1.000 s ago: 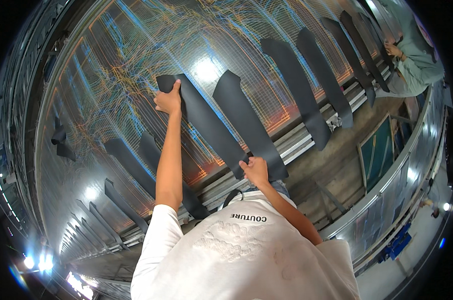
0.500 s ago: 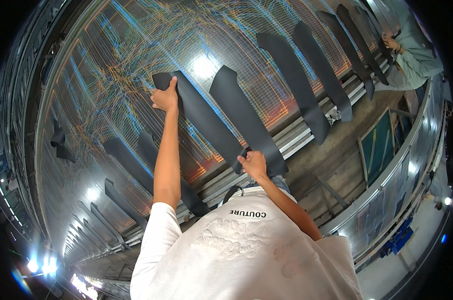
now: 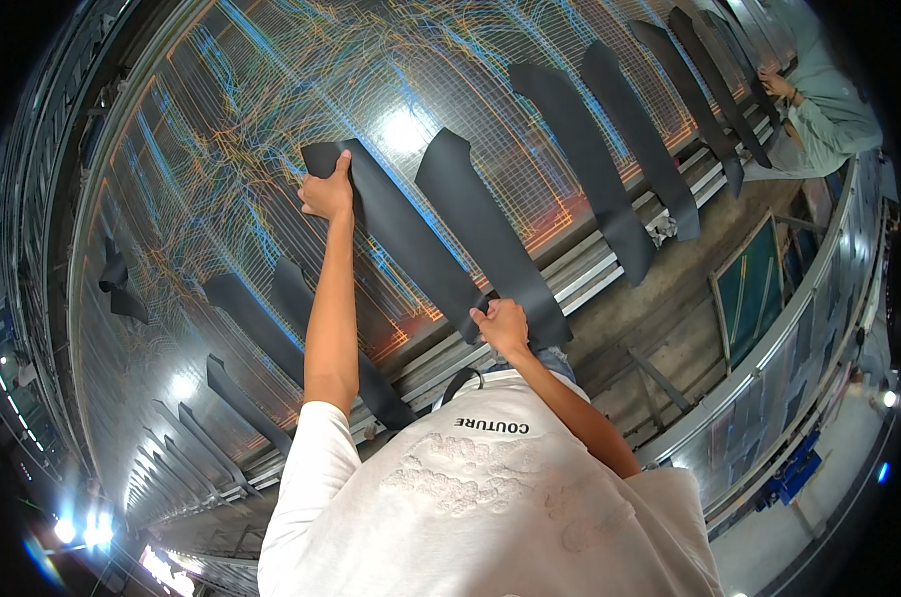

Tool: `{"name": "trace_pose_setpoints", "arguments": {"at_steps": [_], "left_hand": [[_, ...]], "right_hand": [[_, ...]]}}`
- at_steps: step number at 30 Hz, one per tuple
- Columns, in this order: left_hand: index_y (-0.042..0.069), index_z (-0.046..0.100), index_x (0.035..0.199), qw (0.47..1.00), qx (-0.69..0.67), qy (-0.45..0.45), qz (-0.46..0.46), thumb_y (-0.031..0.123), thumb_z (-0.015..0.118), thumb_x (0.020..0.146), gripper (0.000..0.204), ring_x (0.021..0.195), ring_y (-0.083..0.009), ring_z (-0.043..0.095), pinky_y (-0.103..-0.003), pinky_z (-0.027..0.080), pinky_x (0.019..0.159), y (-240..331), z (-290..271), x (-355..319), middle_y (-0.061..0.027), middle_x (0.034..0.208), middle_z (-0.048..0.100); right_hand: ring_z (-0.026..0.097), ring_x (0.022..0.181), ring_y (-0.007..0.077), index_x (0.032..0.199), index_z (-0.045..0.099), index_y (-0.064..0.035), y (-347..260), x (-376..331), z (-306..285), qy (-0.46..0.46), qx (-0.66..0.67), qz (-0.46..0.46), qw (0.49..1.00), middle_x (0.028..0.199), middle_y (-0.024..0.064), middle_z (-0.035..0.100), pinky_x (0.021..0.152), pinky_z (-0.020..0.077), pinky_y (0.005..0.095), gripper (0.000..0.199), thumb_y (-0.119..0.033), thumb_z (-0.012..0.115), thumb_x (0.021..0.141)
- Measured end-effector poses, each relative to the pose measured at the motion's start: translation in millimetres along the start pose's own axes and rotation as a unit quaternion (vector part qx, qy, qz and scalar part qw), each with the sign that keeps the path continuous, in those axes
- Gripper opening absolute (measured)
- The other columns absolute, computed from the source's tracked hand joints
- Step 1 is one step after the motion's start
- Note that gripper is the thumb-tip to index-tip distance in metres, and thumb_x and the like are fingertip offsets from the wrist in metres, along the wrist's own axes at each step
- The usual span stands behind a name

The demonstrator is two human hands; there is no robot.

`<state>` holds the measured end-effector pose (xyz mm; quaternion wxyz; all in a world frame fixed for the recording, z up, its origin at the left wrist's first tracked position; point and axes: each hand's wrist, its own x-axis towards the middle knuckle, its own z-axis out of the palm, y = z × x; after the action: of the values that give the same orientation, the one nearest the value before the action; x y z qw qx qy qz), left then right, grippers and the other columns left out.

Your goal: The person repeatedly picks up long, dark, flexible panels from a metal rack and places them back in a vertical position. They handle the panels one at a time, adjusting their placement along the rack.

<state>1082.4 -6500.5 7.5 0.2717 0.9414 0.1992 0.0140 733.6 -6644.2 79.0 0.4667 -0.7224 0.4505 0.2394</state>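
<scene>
The left hand [image 3: 328, 194] is up high, left of the middle of the frame, its grip closed on the top end of a long dark strip [image 3: 400, 234]. The right hand [image 3: 502, 324] is near the middle, its grip closed on the bottom end of the same strip. The strip lies slanted on a shiny wire mesh panel [image 3: 271, 119] with bright wiggly lines. Another dark strip [image 3: 490, 239] lies just beside it. More strips [image 3: 590, 159] sit at the upper right, where another person [image 3: 828, 114] works.
</scene>
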Motion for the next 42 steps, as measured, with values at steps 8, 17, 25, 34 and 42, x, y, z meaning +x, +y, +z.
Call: {"name": "trace_pose_setpoints", "arguments": {"at_steps": [8,17,25,34,42], "left_hand": [[-0.014,0.066,0.105,1.000,0.009,0.020,0.004,0.061,0.086,0.065,0.087,0.114,-0.0387,0.055,-0.053,0.034,0.102,-2.2,2.7,-0.7,-0.0232,0.102,0.070],[-0.013,0.067,0.102,1.000,-0.018,-0.004,0.001,0.066,0.085,0.063,0.090,0.116,-0.0427,0.057,-0.058,0.030,0.109,3.4,-6.0,-3.9,-0.0273,0.107,0.069],[-0.007,0.067,0.091,0.999,0.017,0.032,0.020,0.064,0.084,0.066,0.077,0.108,-0.0377,0.055,-0.052,0.036,0.097,-3.2,4.2,-1.9,-0.0183,0.089,0.069],[-0.001,0.033,0.149,0.976,0.066,0.107,0.177,0.064,0.065,0.086,0.096,0.134,-0.0397,0.039,-0.056,0.029,0.108,13.8,-19.3,-38.8,-0.0226,0.150,0.040],[-0.014,0.028,0.150,0.836,0.073,-0.211,0.502,0.045,0.053,0.099,0.082,0.150,-0.0467,0.017,-0.059,0.009,0.121,-34.5,-52.8,-218.4,-0.0320,0.160,0.020]], "right_hand": [[0.069,0.073,0.0377,0.070,0.063,-0.0019,8.6,2.6,6.7,0.014,-0.008,-0.017,1.000,0.071,0.0161,0.069,0.070,0.0532,0.0465,0.033,-0.029,0.079,0.082],[0.069,0.074,0.0390,0.069,0.063,-0.0018,4.7,1.8,4.5,0.019,-0.020,-0.019,0.999,0.072,0.0169,0.068,0.069,0.0530,0.0476,0.034,-0.029,0.080,0.081],[0.069,0.074,0.0393,0.067,0.063,-0.0017,7.6,4.4,7.9,0.028,-0.017,-0.028,0.999,0.071,0.0177,0.069,0.070,0.0532,0.0479,0.035,-0.029,0.080,0.081],[0.069,0.052,0.0186,0.062,0.061,-0.0050,14.2,8.1,12.6,0.061,-0.054,-0.056,0.995,0.058,0.0082,0.068,0.058,0.0549,0.0352,0.037,-0.028,0.076,0.087],[0.069,0.057,0.0230,0.059,0.062,-0.0017,13.0,1.6,-2.3,0.009,-0.041,-0.064,0.997,0.062,0.0122,0.070,0.065,0.0565,0.0375,0.037,-0.026,0.078,0.082]]}}
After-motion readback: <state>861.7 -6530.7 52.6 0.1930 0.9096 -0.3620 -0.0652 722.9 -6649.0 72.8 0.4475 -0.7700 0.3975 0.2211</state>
